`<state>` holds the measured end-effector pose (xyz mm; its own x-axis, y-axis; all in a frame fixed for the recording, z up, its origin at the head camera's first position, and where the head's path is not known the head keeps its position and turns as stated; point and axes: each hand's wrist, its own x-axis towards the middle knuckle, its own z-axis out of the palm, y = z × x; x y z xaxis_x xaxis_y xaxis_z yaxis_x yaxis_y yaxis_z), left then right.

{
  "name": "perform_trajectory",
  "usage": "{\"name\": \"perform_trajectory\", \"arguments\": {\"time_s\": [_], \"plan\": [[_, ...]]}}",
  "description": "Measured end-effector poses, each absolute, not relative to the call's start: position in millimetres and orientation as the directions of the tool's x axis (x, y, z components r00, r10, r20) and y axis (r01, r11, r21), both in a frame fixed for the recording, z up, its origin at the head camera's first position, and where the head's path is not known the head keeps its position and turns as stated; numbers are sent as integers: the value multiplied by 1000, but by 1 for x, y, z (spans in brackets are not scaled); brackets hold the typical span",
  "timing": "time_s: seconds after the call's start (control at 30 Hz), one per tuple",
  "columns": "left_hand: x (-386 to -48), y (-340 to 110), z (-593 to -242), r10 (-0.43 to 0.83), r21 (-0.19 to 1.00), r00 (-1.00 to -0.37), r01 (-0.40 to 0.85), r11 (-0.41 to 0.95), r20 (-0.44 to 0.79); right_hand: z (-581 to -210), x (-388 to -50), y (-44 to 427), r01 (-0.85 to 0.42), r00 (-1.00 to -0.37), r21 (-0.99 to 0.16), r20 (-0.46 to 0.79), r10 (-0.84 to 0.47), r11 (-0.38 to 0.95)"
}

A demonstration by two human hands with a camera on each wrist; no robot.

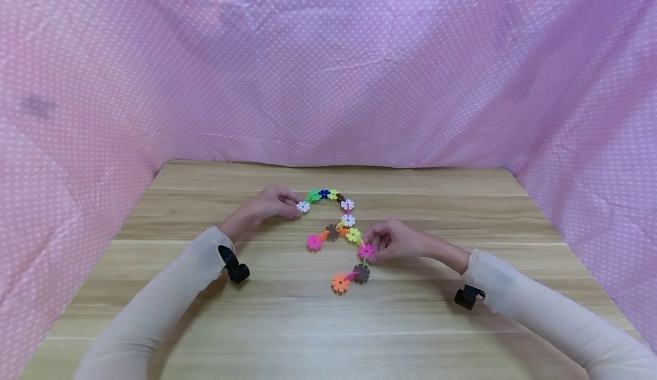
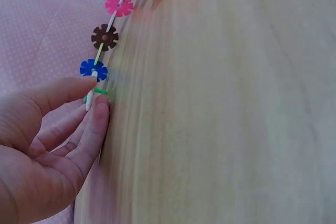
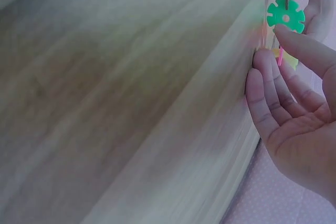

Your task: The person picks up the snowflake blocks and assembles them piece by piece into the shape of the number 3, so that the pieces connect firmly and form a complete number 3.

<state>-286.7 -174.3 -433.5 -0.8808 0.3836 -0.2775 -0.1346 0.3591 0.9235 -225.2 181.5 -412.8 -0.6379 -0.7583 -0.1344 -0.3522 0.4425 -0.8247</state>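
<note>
A chain of interlocking snowflake discs (image 1: 324,194) in many colours lies curved on the table, with a short branch toward the left from its middle. My left hand (image 1: 274,203) pinches the white disc (image 1: 303,207) at the chain's far left end; the left wrist view shows thumb and finger on that white disc (image 2: 91,95). On the chain's right side, my right hand (image 1: 397,239) pinches the pink disc (image 1: 366,251). A green disc (image 3: 286,15) stands beside its thumb in the right wrist view. An orange disc (image 1: 340,283) forms the near end, and another pink disc (image 1: 314,243) ends the branch.
The wooden table (image 1: 246,323) extends around the chain on all sides. Behind and beside it hangs a pink dotted cloth (image 1: 328,83). A black wrist mount sits on the left sleeve (image 1: 179,271) and another on the right sleeve (image 1: 544,306).
</note>
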Motion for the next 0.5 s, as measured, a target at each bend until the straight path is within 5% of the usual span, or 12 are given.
{"name": "perform_trajectory", "arguments": {"time_s": [0.5], "plan": [[-298,-165,-438,383,937,-893,-106,333,-237,-415,-215,172,-415,-673,-783,-80,-735,464]]}}
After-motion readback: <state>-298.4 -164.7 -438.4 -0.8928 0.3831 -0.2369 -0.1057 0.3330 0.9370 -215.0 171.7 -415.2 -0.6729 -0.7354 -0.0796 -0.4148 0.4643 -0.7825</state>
